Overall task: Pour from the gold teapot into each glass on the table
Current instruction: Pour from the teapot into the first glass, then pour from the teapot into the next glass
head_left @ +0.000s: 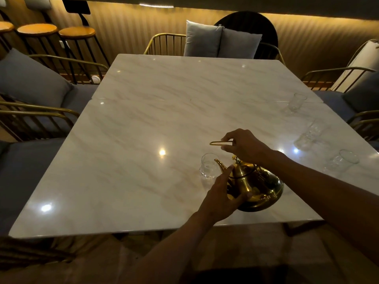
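Note:
The gold teapot is tilted to the left over the white marble table, near its front edge. Its spout points at a clear glass standing just left of it. My right hand grips the teapot's thin gold handle from above. My left hand cups the left side of the pot's body, below the spout. Three more clear glasses stand along the table's right edge: a far one, a middle one and a near one. I cannot tell whether liquid is flowing.
Gold wire chairs with grey cushions ring the table on the left, far and right sides. Round wooden bar stools stand at the back left against a ribbed wall.

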